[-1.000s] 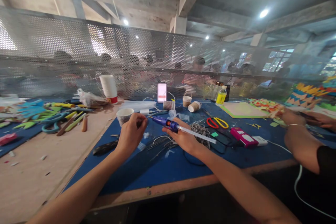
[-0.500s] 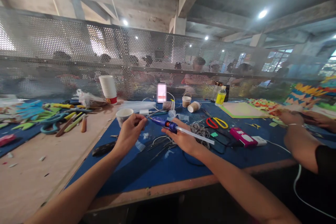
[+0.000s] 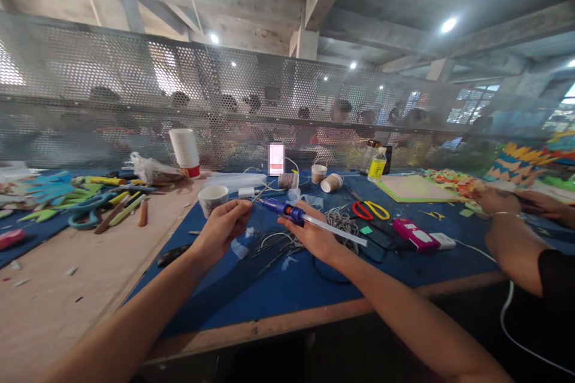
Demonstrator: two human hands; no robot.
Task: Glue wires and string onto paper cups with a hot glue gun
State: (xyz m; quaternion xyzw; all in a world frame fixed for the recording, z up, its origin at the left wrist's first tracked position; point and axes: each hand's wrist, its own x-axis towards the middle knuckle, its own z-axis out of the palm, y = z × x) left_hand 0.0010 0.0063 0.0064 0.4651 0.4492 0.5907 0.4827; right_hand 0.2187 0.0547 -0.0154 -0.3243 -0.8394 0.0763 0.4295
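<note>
My right hand [image 3: 314, 239] is wrapped round a blue hot glue gun [image 3: 279, 208], its nozzle pointing left. A long clear glue stick [image 3: 339, 233] sticks out of the gun's back end. Close to the nozzle, my left hand [image 3: 227, 222] pinches a thin grey wire-like strand [image 3: 264, 190] that slants up to the right. Whether nozzle and strand touch, I cannot tell. Just behind my left hand stands a white paper cup [image 3: 212, 194]. Thin wires [image 3: 274, 245] and a tangle of grey cord [image 3: 344, 224] lie beneath and beside my right hand.
Red-and-yellow-handled scissors [image 3: 371, 210] and a pink box [image 3: 415, 235] lie to the right; a co-worker's hand [image 3: 496, 200] is beyond. A spool [image 3: 288, 181], small cups [image 3: 331, 182] and a yellow-labelled bottle [image 3: 377, 166] stand behind. Tools and stacked cups [image 3: 183, 149] are left.
My left hand has turned and its fingers have closed further; the thin strand now points upward to the right. The glue gun has stayed nearly in place.
</note>
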